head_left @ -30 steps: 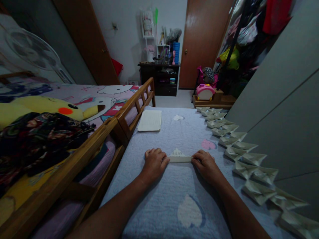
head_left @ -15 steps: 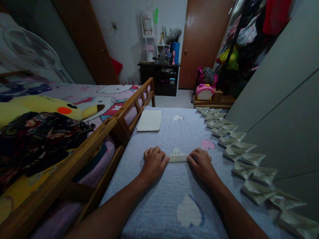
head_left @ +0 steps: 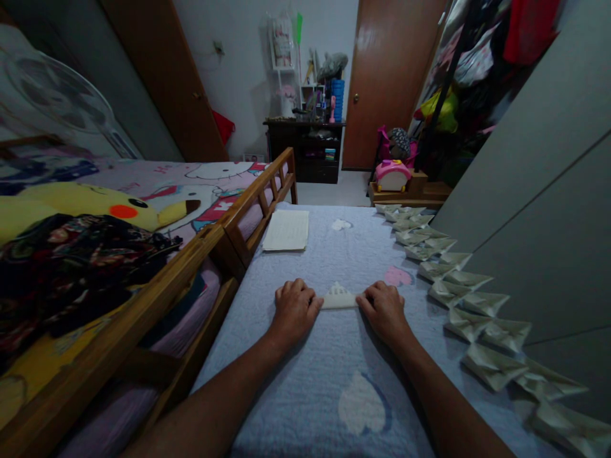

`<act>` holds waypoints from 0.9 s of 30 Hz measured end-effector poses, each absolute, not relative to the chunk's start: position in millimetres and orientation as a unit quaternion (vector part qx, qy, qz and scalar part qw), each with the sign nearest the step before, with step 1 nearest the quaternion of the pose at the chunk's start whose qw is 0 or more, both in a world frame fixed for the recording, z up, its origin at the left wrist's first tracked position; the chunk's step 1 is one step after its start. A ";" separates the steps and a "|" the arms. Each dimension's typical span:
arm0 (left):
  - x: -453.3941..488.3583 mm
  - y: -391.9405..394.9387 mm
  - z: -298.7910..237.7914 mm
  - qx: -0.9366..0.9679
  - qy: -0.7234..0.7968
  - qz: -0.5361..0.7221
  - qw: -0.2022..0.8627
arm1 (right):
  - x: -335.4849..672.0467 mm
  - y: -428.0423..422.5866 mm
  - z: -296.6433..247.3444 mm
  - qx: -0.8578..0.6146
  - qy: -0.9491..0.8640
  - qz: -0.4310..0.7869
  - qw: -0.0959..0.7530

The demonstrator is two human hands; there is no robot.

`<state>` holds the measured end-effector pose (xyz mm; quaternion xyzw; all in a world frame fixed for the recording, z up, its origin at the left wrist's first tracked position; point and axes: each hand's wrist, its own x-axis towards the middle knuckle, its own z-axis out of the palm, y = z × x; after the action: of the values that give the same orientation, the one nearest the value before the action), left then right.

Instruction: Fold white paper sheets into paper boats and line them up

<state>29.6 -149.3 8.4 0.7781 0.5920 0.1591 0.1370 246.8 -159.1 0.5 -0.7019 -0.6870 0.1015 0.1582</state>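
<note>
A folded sheet of paper [head_left: 339, 299], with a pointed top and a straight band along its lower edge, lies flat on the blue quilted bedcover [head_left: 305, 394]. My left hand [head_left: 294, 310] grips its left end, fingers curled and thumb on the band. At the opposite end, my right hand [head_left: 383, 309] pinches the paper the same way. Fingers cover both ends of the band. Along the right side of the bed runs a double row of folded paper boats [head_left: 496, 367]. A stack of paper sheets [head_left: 286, 230] rests at the far left of the cover.
A wooden bed rail [head_left: 224, 232] borders the left side, with a yellow plush toy [head_left: 95, 205] and dark patterned cloth [head_left: 71, 273] beyond it. A pale cabinet [head_left: 539, 242] stands close on the right. Past the bed's end are a dark shelf unit [head_left: 305, 149] and a pink toy case [head_left: 392, 175].
The paper's lower band looks flatter and its pointed part shows a little more. Both hands stay on the ends, having shifted only slightly away from me.
</note>
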 end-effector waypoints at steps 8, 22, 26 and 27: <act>25.6 -146.0 7.0 0.770 0.599 0.163 0.145 | 245.1 -159.1 1.0 -0.703 -0.688 0.087 0.154; 24.5 -143.2 8.3 0.768 0.596 0.170 0.158 | 245.2 -159.9 0.6 -0.704 -0.689 0.082 0.149; 24.2 -143.1 6.6 0.772 0.592 0.170 0.156 | 245.2 -160.1 1.6 -0.706 -0.688 0.090 0.144; 24.2 -143.1 6.4 0.773 0.592 0.169 0.155 | 245.1 -160.2 2.0 -0.706 -0.687 0.093 0.143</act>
<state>24.2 -143.1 6.4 0.7727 0.5921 0.1686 0.1548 245.1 -160.2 2.0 -0.7059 -0.6875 0.0927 0.1433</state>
